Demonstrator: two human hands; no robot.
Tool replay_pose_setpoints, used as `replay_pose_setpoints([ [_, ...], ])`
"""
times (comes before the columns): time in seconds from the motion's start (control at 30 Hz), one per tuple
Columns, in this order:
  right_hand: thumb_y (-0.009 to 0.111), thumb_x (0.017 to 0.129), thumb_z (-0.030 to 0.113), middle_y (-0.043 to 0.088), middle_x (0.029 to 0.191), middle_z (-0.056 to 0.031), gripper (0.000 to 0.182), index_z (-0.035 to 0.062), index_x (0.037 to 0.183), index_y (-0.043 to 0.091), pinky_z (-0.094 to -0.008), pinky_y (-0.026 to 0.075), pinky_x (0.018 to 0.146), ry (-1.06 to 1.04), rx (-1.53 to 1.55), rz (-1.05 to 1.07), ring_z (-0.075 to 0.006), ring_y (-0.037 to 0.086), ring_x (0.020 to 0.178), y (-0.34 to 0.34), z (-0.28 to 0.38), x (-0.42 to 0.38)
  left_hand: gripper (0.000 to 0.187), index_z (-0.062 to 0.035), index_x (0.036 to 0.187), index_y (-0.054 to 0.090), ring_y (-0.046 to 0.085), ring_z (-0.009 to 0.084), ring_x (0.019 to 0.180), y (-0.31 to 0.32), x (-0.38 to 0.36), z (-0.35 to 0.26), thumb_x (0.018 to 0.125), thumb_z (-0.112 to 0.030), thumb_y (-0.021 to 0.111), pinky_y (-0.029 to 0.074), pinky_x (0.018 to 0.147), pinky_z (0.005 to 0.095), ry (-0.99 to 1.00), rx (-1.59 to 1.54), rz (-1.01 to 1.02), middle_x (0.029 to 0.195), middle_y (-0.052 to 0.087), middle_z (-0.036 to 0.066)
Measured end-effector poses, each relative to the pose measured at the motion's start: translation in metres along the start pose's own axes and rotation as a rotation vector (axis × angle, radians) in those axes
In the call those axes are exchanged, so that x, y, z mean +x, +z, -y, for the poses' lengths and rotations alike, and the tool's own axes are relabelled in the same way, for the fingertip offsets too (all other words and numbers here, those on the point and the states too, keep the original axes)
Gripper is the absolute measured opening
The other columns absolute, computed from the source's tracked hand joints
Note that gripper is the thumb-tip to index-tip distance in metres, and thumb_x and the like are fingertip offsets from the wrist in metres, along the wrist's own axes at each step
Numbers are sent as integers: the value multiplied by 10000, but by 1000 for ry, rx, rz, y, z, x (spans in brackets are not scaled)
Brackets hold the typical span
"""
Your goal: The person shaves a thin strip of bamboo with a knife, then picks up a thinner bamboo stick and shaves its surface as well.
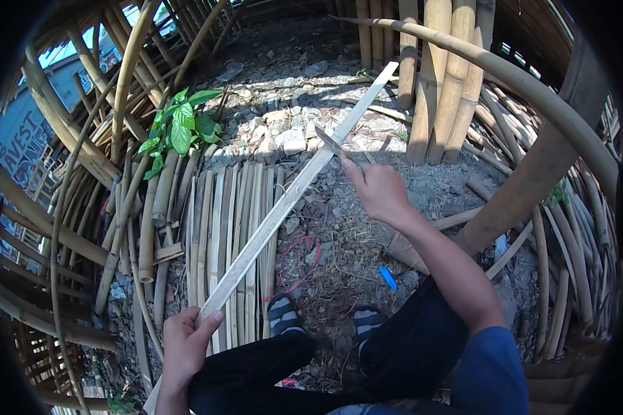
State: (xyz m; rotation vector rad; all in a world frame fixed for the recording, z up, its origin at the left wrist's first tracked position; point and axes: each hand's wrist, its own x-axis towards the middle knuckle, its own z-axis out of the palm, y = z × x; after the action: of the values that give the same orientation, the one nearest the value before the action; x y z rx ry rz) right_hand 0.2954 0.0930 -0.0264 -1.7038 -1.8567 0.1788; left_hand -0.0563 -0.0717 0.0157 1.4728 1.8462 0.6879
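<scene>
A long, pale bamboo strip (270,225) runs diagonally from my lap up toward the posts. Its lower part is in my left hand (185,342), with the thumb on top and the fingers wrapped round the edge. My right hand (382,194) is closed on a knife (329,141), whose blade lies across the upper part of the strip. Most of the handle is hidden by my fingers. Thin curled shavings (299,188) show along the strip's edge, below the blade.
A row of split bamboo slats (239,207) lies left of my sandalled feet (284,315). Bamboo posts (457,76) stand ahead, and a curved pole (533,86) arches at right. A leafy plant (182,124), pink string (316,257) and a blue object (388,279) are nearby.
</scene>
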Motion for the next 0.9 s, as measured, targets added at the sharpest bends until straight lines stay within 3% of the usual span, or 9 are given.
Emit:
replay_pose_setpoints([
  [0.1,400,1009,550,599,590,-233,674,-4,727,662,-514,494,612,98,202,55,-442,626,600,2,-12,4,435,7,653,568,331,33,514,1,-1,3,900,-304,745,249,450,284,-16,12,4,511,408,-51],
  [0.17,428,1007,526,588,587,-241,645,-2,702,638,-526,486,599,-78,283,69,-438,620,582,-1,19,-25,440,13,651,567,335,35,512,1,0,4,898,-304,747,254,448,287,-17,18,-1,506,408,-43],
  [0.23,494,1015,436,531,538,-199,558,12,663,584,-467,440,535,-298,320,161,-390,590,537,-1,48,-59,454,14,641,558,336,39,504,3,3,4,891,-309,754,258,442,292,-32,21,-36,492,399,-31],
  [0.33,493,1013,433,539,527,-190,543,38,654,594,-464,454,524,-292,279,320,-382,602,535,9,65,-78,468,12,633,546,330,44,489,4,2,4,886,-319,759,254,431,300,10,122,-59,476,394,-22],
  [0.47,453,998,519,599,549,-189,621,22,682,653,-508,515,571,-214,144,213,-384,643,556,16,32,-37,481,9,619,528,330,49,481,2,-6,-2,878,-319,766,253,426,305,3,101,-114,467,391,-9],
  [0.63,439,1005,521,600,545,-175,625,36,671,650,-495,506,537,-188,201,176,-371,640,536,30,47,-53,492,15,613,506,335,55,484,4,-4,-3,871,-307,773,256,426,308,44,185,-160,474,402,4],
  [0.73,488,996,496,588,544,-174,581,32,683,645,-495,488,536,-272,250,283,-391,615,520,28,55,-65,489,18,616,508,332,61,472,7,-3,6,872,-306,771,255,421,312,69,83,-164,469,408,8],
  [0.83,485,996,506,584,540,-172,577,40,704,657,-488,473,516,-272,113,63,-387,598,496,23,30,-35,484,20,618,512,334,64,470,4,-9,1,872,-300,771,256,421,313,66,120,-190,467,412,11],
  [0.9,461,1000,514,607,568,-174,597,34,701,653,-486,491,521,-206,58,52,-373,626,528,19,12,-13,482,19,619,511,337,63,474,3,-8,6,871,-298,773,258,423,311,56,125,-188,468,415,13],
])
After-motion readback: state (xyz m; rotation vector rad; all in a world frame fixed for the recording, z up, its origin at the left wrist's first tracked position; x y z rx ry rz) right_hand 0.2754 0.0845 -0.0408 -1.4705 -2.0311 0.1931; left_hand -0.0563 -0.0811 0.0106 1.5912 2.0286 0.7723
